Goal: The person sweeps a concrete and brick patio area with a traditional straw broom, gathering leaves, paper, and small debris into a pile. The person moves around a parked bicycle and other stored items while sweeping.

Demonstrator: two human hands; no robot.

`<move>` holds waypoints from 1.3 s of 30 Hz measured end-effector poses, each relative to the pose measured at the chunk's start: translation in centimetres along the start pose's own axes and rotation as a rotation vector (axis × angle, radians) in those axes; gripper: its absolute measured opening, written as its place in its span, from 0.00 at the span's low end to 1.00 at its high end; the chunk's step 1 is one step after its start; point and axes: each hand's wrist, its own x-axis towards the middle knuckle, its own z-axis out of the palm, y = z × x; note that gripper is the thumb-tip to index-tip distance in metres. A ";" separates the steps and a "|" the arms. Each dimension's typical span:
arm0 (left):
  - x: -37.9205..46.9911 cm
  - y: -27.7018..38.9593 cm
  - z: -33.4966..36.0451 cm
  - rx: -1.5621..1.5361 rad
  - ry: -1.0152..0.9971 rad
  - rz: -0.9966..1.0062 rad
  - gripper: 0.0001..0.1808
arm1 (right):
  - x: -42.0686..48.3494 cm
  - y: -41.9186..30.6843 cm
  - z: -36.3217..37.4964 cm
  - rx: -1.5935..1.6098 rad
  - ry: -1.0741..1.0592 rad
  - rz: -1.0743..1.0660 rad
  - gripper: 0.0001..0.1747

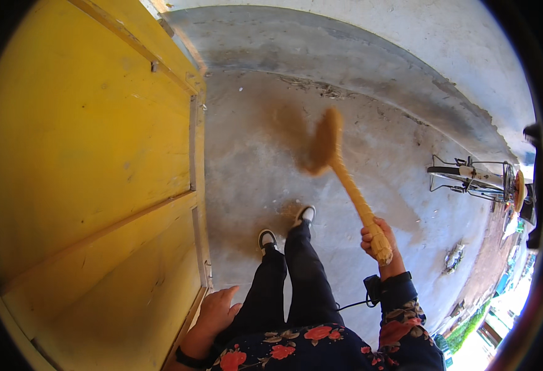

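Note:
My right hand (386, 234) grips the thick lower end of a yellow bound handle on a straw hand broom (352, 188). The broom slants up and left from my fist. Its brown bristle head is blurred and hangs over or touches the concrete floor (253, 167); I cannot tell which. Beside my thigh and the edge of a yellow wooden door (113, 139), my left hand (216, 310) holds nothing, with its thumb apart from its fingers.
Dry debris (331, 90) lies along the foot of the wall (299, 39). A bicycle (475, 178) stands on the right. Nearer me, a small pile of debris (453, 257) sits on the floor. My shoes (267, 239) are just below the broom head.

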 end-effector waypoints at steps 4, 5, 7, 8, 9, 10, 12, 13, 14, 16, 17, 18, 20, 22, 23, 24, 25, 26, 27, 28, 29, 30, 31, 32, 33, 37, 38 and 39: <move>1.2 0.8 -0.5 -0.002 -0.047 -0.097 0.22 | 6.2 0.4 7.8 -0.141 -0.271 0.170 0.15; 1.6 1.0 -0.8 -0.001 -0.042 -0.125 0.22 | 8.9 0.5 10.1 -0.166 -0.374 0.180 0.14; 2.1 1.6 -1.4 0.046 -0.003 -0.152 0.22 | 15.3 1.5 14.6 -0.139 -0.503 0.236 0.12; 2.5 1.9 -1.6 0.075 0.019 -0.158 0.22 | 18.2 2.0 16.4 -0.188 -0.462 0.202 0.12; 3.3 2.1 -1.9 0.077 -0.003 -0.162 0.22 | 20.7 1.9 17.6 -0.228 -0.403 0.188 0.11; 4.0 2.3 -2.2 0.082 -0.024 -0.165 0.22 | 22.7 0.5 17.8 -0.099 -0.395 0.221 0.12; 5.0 3.0 -2.7 0.055 -0.049 -0.197 0.22 | 25.0 -1.5 16.4 0.166 -0.509 0.318 0.12; 5.6 3.6 -2.9 0.047 -0.038 -0.189 0.22 | 24.8 -3.5 14.3 0.216 -0.620 0.331 0.12; 6.5 4.1 -3.2 0.041 -0.036 -0.183 0.22 | 23.5 -5.6 11.3 0.255 -0.566 0.299 0.12; 8.2 5.2 -3.8 0.021 -0.020 -0.156 0.21 | 19.7 -9.4 5.8 0.131 -0.503 0.128 0.11; 8.9 5.8 -4.1 0.008 -0.017 -0.139 0.21 | 17.0 -10.8 3.3 0.223 -0.360 0.089 0.11; 9.3 6.2 -4.4 -0.005 -0.006 -0.109 0.21 | 14.3 -11.7 1.1 0.264 -0.320 0.063 0.11; 10.4 6.8 -5.1 -0.025 -0.002 -0.085 0.21 | 9.3 -12.2 -1.2 0.232 -0.140 0.027 0.13; 11.3 7.1 -5.6 -0.024 -0.004 -0.065 0.21 | 5.8 -11.7 -1.0 0.107 0.001 0.046 0.14; 11.6 7.1 -5.9 -0.013 -0.017 -0.068 0.21 | 4.6 -11.0 -0.1 0.051 -0.016 0.064 0.14; 12.0 7.1 -6.3 0.001 -0.027 -0.064 0.21 | 3.9 -10.7 1.2 0.113 -0.008 0.138 0.14; 12.5 7.1 -6.7 -0.001 -0.034 -0.049 0.21 | 3.7 -10.7 2.9 0.068 -0.056 0.156 0.15; 13.1 7.0 -7.1 -0.001 -0.036 -0.027 0.21 | 4.2 -10.4 5.0 0.047 -0.092 0.181 0.16; 13.6 6.8 -7.6 0.006 -0.041 -0.005 0.21 | 4.9 -10.0 7.3 0.052 -0.103 0.210 0.17; 14.2 6.6 -8.2 0.010 -0.048 0.000 0.21 | 6.3 -9.5 9.9 -0.091 -0.121 0.160 0.18; 14.9 6.3 -8.8 0.020 -0.058 0.006 0.21 | 8.1 -9.0 12.7 -0.190 -0.142 0.111 0.20; 15.8 5.9 -9.7 0.041 -0.070 0.017 0.21 | 9.9 -8.6 15.7 -0.220 -0.189 0.138 0.20; 16.5 5.3 -10.8 0.027 -0.033 0.018 0.21 | 12.0 -8.3 18.7 -0.209 -0.323 0.170 0.19; 16.7 4.8 -11.6 0.013 -0.003 0.011 0.21 | 14.2 -7.9 21.5 -0.266 -0.347 0.161 0.18; 17.0 4.2 -12.3 -0.005 0.042 0.027 0.22 | 16.2 -7.7 24.1 -0.270 -0.472 0.156 0.17; 17.5 1.8 -15.1 0.028 0.017 -0.081 0.22 | 25.2 -8.4 32.7 -0.423 -0.409 0.208 0.13; 17.7 1.3 -15.4 0.039 -0.009 -0.112 0.22 | 27.5 -8.4 34.3 -0.322 -0.421 0.255 0.13; 18.0 0.7 -15.6 0.050 -0.036 -0.143 0.22 | 29.5 -8.6 35.4 -0.262 -0.302 0.279 0.14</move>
